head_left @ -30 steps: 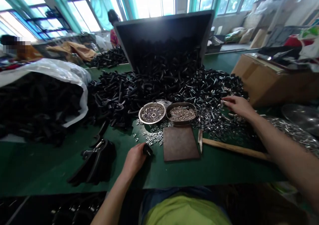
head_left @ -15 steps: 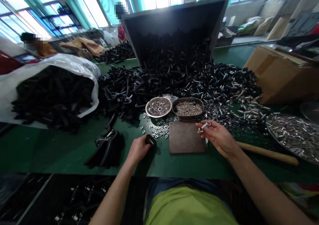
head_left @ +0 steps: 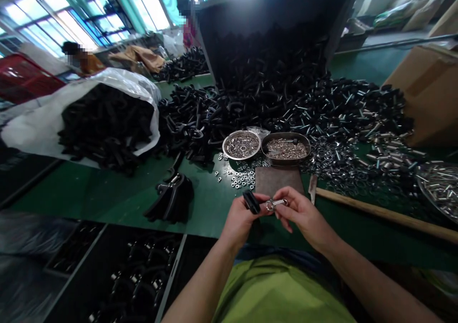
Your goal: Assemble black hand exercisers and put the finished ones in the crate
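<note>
Bright windows (head_left: 152,3) are lighting the workroom from behind, and ahead of me on the green bench (head_left: 211,208) a big dark bin (head_left: 250,8) is lying tipped with its mouth towards me, probably so that the heaped black parts (head_left: 236,110) are spilling within reach. To the left a white plastic bag (head_left: 36,132) is bulging with more; at the far right a cardboard box (head_left: 425,89) is standing. Watching from afar through the head camera, I am holding a black piece (head_left: 251,202) in the left hand (head_left: 239,218), fingers curled around it, one end showing above them. With the right hand (head_left: 304,215) I am pinching a coil spring (head_left: 280,203) between thumb and fingertips, the other fingers hanging loosely apart; that light pinch is, I judge, leaving the coil easy to turn. A metal ring (head_left: 269,205) is sitting at the spring's end, beside the left fingertips; I cannot tell whether they are touching it. Both hands are meeting just in front of a brown slab (head_left: 275,180). Beside it a hammer (head_left: 375,210) is lying, handle pointing rightward, presumably for a ready grasp. Behind, a round dish (head_left: 242,159) and an oval tin (head_left: 286,161) are standing together, likely keeping small parts sorted.
</note>
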The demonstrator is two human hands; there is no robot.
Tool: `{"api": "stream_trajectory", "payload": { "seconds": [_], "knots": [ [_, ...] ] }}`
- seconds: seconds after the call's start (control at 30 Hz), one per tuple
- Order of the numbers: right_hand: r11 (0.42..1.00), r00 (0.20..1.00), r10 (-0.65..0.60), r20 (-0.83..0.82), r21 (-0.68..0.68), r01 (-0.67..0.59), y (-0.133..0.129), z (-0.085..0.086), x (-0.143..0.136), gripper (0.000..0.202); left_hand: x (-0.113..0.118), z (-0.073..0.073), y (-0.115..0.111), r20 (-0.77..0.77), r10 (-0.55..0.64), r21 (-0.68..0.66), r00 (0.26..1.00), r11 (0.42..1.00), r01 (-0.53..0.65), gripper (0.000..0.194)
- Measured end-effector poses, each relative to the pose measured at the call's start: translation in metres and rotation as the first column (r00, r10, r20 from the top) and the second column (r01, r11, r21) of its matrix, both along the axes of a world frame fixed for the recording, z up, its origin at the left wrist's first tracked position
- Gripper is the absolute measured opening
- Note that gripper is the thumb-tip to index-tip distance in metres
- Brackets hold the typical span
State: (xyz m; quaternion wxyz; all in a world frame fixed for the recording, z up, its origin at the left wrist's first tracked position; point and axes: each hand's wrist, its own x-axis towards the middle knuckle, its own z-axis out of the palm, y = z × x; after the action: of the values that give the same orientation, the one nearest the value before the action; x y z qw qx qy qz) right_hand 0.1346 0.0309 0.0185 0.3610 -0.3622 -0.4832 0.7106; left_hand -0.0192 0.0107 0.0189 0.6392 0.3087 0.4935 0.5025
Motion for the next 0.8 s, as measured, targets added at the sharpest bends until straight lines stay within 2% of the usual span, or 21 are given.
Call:
{"api": "stream_trajectory", "payload": {
  "seconds": [0.13, 0.2, 0.3, 0.37, 0.43, 0.5, 0.57, 0.6, 0.67, 0.8],
  "knots": [
    [0.996, 0.997, -0.036, -0.069, -0.084, 0.031, 0.004, -0.007, 0.001, 0.025, -0.004, -0.004, 0.0, -0.024, -0.006, 0.013, 1.0, 1.0, 0.006, 0.026],
    [0.994, 0.996, -0.046, -0.07, -0.103, 0.038, 0.006, -0.008, 0.001, 0.026, -0.007, -0.006, 0.0, -0.102, -0.021, 0.051, 0.995, 0.998, 0.027, 0.023],
    [0.997, 0.995, -0.078, 0.057, 0.028, 0.077, 0.012, -0.006, 0.003, 0.023, -0.008, -0.008, -0.001, -0.346, -0.001, 0.193, 0.938, 0.978, 0.073, 0.014],
    [0.986, 0.982, -0.093, 0.166, 0.155, 0.067, 0.017, -0.003, 0.006, 0.02, -0.006, -0.011, -0.002, -0.441, 0.028, 0.237, 0.897, 0.968, 0.086, 0.011],
    [0.967, 0.957, -0.118, 0.264, 0.25, 0.05, 0.021, 0.002, 0.009, 0.017, 0.0, -0.016, -0.003, -0.351, 0.0, 0.149, 0.936, 0.987, 0.055, 0.016],
    [0.95, 0.932, -0.149, 0.331, 0.309, 0.042, 0.023, 0.009, 0.012, 0.016, 0.007, -0.021, -0.002, -0.084, -0.039, -0.047, 0.996, 0.998, 0.035, 0.022],
    [0.941, 0.926, -0.154, 0.344, 0.336, 0.032, 0.022, 0.016, 0.013, 0.016, 0.015, -0.025, -0.001, 0.196, -0.039, -0.213, 0.98, 0.974, 0.082, 0.028],
    [0.941, 0.932, -0.143, 0.334, 0.337, 0.024, 0.021, 0.02, 0.013, 0.017, 0.018, -0.026, 0.0, 0.287, -0.033, -0.26, 0.958, 0.959, 0.111, 0.029],
    [0.941, 0.943, -0.115, 0.314, 0.34, 0.002, 0.019, 0.026, 0.012, 0.018, 0.024, -0.027, 0.003, 0.367, -0.036, -0.289, 0.929, 0.946, 0.15, 0.031],
    [0.896, 0.904, -0.141, 0.404, 0.44, -0.056, 0.014, 0.03, 0.01, 0.014, 0.029, -0.024, 0.005, 0.344, -0.087, -0.232, 0.935, 0.957, 0.174, 0.027]
  ]
}}
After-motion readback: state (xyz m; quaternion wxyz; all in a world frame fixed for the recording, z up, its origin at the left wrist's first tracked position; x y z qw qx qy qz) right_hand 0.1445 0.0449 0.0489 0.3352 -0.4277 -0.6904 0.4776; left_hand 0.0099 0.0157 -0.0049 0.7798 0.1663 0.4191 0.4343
